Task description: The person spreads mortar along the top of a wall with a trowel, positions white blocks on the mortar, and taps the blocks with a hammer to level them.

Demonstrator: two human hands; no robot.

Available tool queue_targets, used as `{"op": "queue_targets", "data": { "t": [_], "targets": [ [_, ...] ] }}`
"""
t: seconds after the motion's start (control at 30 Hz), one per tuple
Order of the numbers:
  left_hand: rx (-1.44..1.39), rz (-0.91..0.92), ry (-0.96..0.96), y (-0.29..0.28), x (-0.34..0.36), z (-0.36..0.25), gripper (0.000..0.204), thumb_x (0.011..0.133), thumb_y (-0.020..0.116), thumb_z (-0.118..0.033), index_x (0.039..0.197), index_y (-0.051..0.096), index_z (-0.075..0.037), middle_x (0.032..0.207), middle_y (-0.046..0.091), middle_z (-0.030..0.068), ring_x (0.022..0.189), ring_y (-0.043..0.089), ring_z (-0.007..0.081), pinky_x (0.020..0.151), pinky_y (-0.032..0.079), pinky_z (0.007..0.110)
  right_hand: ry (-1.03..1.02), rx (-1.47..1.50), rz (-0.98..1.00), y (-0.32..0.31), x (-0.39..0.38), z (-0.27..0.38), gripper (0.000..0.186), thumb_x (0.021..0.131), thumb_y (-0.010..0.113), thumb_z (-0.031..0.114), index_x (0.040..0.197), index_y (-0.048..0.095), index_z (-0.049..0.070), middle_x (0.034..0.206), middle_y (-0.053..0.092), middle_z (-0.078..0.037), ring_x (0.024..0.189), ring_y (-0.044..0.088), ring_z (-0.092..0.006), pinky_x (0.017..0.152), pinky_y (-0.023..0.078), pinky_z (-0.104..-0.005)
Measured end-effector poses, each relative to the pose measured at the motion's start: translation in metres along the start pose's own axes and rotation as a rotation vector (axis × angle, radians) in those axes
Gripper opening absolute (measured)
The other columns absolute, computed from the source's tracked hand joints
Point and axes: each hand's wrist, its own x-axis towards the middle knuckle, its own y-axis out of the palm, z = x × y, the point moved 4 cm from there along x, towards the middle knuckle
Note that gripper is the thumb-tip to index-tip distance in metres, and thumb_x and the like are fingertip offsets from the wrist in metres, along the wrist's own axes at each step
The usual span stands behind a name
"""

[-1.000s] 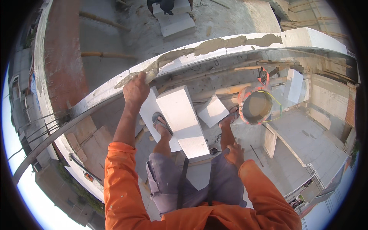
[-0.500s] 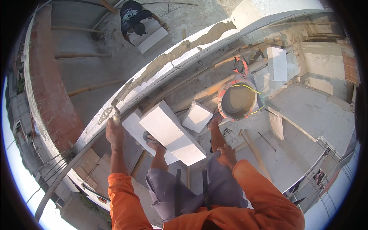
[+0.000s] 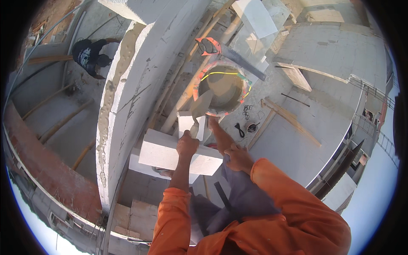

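My left hand (image 3: 187, 144) is closed round the handle of a mortar-smeared trowel (image 3: 202, 102), whose blade reaches over the near rim of a bucket (image 3: 196, 87) holding grey mortar. Beneath that hand is a long white block (image 3: 159, 152), with a smaller block (image 3: 185, 123) behind it and another partly hidden below. My right hand (image 3: 238, 159) rests on my right knee, fingers bent and apart, with no tool visible in it. Left of me, a white block wall (image 3: 146, 85) carries a strip of wet mortar (image 3: 111, 91) along its top.
Past the wall, a person (image 3: 87, 57) in dark clothing bends over white blocks. A handsaw (image 3: 242, 59) lies beyond the bucket near another block (image 3: 253, 17). Wooden poles (image 3: 191, 53) run beside the wall; black cords (image 3: 240, 129) and planks (image 3: 293, 123) lie on the right.
My left hand has lifted the trowel from the wall's mortar and swung it right to the bucket. The view has turned, bringing the wall to the left. My right hand stays by the knee.
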Motion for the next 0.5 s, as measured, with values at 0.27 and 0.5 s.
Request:
{"op": "queue_targets", "data": {
  "t": [0.27,0.5],
  "targets": [
    [-0.184,0.071,-0.212,0.152,0.113,-0.11,0.039,0.074,0.06,-0.027,0.107,0.061,-0.006,0.104,0.066,0.0189,0.103,0.061,0.0352,0.085,0.049,0.045,0.037,0.129,0.035,-0.009,0.004,-0.024,0.057,0.077,0.06,0.033,0.13,0.05,0.015,0.13,0.042,-0.015,0.131,0.032,-0.0337,0.104,0.022,-0.0601],
    [-0.664,0.362,-0.092,0.163,0.094,-0.093,0.036,0.064,0.065,-0.011,0.098,0.06,-0.002,0.075,0.062,0.0101,0.053,0.058,0.0192,0.047,0.047,0.032,0.005,0.112,-0.041,-0.016,0.005,-0.032,0.057,0.075,0.062,0.031,0.129,0.052,0.015,0.131,0.042,-0.015,0.129,0.033,-0.0344,0.102,0.024,-0.0599]
  ]
}}
